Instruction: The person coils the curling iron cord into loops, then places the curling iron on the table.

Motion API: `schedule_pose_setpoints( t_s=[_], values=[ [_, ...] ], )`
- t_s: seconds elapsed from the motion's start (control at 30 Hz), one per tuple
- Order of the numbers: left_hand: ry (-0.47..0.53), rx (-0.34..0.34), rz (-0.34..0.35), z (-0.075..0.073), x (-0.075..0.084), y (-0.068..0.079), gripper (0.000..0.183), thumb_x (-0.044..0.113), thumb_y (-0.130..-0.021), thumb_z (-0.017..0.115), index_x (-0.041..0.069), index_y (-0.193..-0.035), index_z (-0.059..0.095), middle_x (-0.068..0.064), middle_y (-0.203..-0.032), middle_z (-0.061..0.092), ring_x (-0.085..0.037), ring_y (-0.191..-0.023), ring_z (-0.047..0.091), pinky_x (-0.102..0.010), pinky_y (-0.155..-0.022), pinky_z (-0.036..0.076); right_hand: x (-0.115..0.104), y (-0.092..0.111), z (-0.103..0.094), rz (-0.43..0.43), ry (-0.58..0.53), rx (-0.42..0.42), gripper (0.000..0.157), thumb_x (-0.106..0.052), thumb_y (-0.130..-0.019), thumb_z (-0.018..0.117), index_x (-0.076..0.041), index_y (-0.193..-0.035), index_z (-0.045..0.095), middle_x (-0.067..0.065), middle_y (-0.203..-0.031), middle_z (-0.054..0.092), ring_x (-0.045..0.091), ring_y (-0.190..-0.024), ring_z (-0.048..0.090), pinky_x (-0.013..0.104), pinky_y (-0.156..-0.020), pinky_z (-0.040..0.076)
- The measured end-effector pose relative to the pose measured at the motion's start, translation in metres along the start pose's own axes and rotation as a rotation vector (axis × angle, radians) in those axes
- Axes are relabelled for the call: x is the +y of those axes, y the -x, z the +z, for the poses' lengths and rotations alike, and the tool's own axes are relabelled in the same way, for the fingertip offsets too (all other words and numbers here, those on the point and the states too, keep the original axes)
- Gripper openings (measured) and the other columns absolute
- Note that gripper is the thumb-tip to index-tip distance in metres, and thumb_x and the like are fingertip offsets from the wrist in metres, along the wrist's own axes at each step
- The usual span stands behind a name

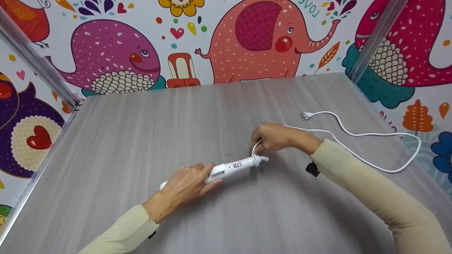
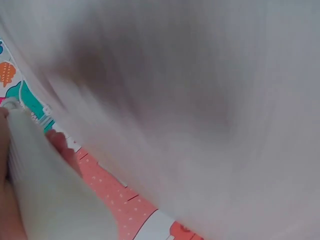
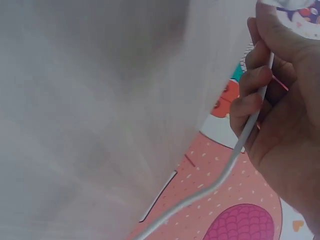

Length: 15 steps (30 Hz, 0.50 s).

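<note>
A white hair iron [image 1: 236, 166] is held above the table, tilted, with its switch end toward the right. My left hand [image 1: 189, 181] grips its body from above, covering much of it. The iron's pale body [image 2: 55, 185] appears close up and blurred in the left wrist view. At the switch end, the white cord [image 1: 256, 145] bends around the handle beside its ribbed sleeve [image 1: 264, 159]. My right hand [image 1: 273, 137] holds this cord near the handle; its curled fingers [image 3: 255, 77] wrap the cord in the right wrist view.
The rest of the cord [image 1: 374, 134] loops across the right side of the grey table [image 1: 141, 134], reaching its right edge. Its plug [image 1: 307, 115] lies toward the back right. Printed walls [image 1: 197, 31] with metal corner posts [image 1: 376, 42] enclose the table.
</note>
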<state>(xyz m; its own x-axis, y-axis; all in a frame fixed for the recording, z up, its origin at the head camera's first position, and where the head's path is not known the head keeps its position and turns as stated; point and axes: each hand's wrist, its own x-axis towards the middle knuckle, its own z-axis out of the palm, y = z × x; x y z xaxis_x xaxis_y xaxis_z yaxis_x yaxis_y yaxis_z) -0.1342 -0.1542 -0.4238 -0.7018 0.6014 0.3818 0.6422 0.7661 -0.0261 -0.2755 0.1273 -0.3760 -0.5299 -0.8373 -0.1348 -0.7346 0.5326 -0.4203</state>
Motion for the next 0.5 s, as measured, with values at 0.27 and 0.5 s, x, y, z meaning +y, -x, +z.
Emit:
schedule_pose_setpoints(
  t_s=[0.27,0.5],
  values=[
    [-0.004,-0.027,-0.002,0.0,0.0,-0.001,0.036,0.043,-0.096,0.065,0.008,-0.099,0.056,-0.003,-0.065,0.055,-0.012,-0.048,0.049,-0.031,-0.043,0.044,-0.01,-0.001,0.006,0.016,0.095,0.049,0.006,-0.021,-0.083,0.077,-0.015,-0.08,0.076,-0.004,-0.079,0.071,0.006,-0.065,0.05,0.024,-0.059,0.04],
    [0.0,-0.03,-0.03,0.0,-0.005,-0.006,0.037,0.043,-0.095,0.066,0.008,-0.101,0.056,-0.005,-0.065,0.056,-0.015,-0.049,0.051,-0.033,-0.043,0.046,-0.015,0.001,-0.003,0.066,-0.013,0.065,0.008,-0.017,-0.088,0.071,-0.011,-0.087,0.076,-0.002,-0.078,0.072,0.007,-0.067,0.054,0.027,-0.063,0.045]
  ],
)
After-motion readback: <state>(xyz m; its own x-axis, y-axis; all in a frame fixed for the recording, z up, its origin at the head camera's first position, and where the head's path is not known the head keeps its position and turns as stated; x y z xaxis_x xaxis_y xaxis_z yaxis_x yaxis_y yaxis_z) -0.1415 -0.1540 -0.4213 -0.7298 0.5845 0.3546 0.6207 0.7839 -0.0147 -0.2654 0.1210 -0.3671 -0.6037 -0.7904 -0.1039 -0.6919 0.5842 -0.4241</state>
